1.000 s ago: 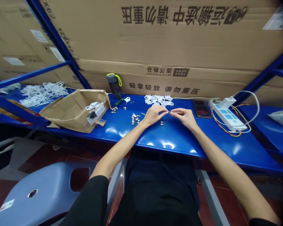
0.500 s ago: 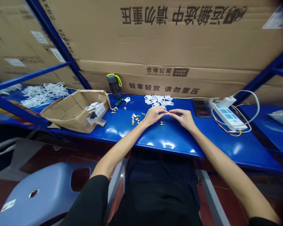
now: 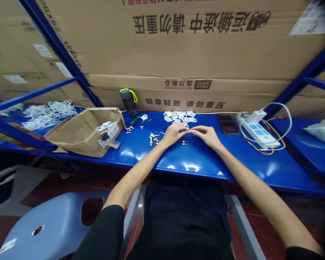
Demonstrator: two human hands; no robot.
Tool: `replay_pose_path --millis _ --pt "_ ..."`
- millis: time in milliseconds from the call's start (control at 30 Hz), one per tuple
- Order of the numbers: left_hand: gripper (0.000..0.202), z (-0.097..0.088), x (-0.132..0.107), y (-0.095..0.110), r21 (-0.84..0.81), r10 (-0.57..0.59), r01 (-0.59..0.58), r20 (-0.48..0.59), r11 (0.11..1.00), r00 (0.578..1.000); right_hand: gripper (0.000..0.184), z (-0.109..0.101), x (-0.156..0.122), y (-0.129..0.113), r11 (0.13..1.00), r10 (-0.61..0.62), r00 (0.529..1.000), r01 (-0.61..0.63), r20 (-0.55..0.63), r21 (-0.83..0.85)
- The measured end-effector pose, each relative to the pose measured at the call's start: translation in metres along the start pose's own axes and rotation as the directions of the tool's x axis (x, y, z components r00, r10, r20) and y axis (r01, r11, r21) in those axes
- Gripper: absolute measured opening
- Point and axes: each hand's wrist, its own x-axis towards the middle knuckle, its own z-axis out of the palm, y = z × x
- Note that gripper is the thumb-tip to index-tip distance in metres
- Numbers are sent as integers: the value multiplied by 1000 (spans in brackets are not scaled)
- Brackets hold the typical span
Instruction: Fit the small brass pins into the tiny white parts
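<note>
Fingertips of my left hand [image 3: 175,133] and my right hand [image 3: 208,135] meet over the blue table [image 3: 135,153], pinching a tiny part [image 3: 190,130] whose kind is too small to make out. Just behind them lies a cluster of white plastic pieces [image 3: 180,117], partly hidden by my left hand. Below the fingers rest two small metal pins [image 3: 184,143], side by side. A loose pile of small brass-coloured metal parts [image 3: 153,138] lies left of my left hand.
To the left stands an open cardboard box [image 3: 73,135] with white items inside. A bottle [image 3: 129,103] and a green-handled tool [image 3: 134,120] are behind it. On the right are a phone [image 3: 229,124] and a power strip [image 3: 260,133] with cables. A blue stool [image 3: 54,220] is at lower left.
The camera view has shifted slightly. Both hands stay together at nearly the same spot, still pinching the tiny part; the things on the table lie as before.
</note>
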Motion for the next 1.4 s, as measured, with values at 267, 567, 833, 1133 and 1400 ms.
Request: replay_pose_path --millis 267,567,833,1133,1400 --pt "28 1 0 -4 90 84 -89 64 992 994 39 2 -1 -5 975 158 985 -167 68 149" --pt "24 -6 3 3 -2 -56 56 -26 998 998 43 -6 1 3 948 208 978 -198 -16 250" --pt "21 -4 4 7 -269 -269 257 -10 928 963 44 -10 4 5 988 37 995 -22 -94 154" --pt "15 -1 4 7 -295 -266 255 5 921 964 35 -8 2 6 996 -70 996 74 -61 59" --pt "16 -1 4 8 -299 -278 270 18 915 961 34 -5 0 3 995 -98 991 98 -91 -3"
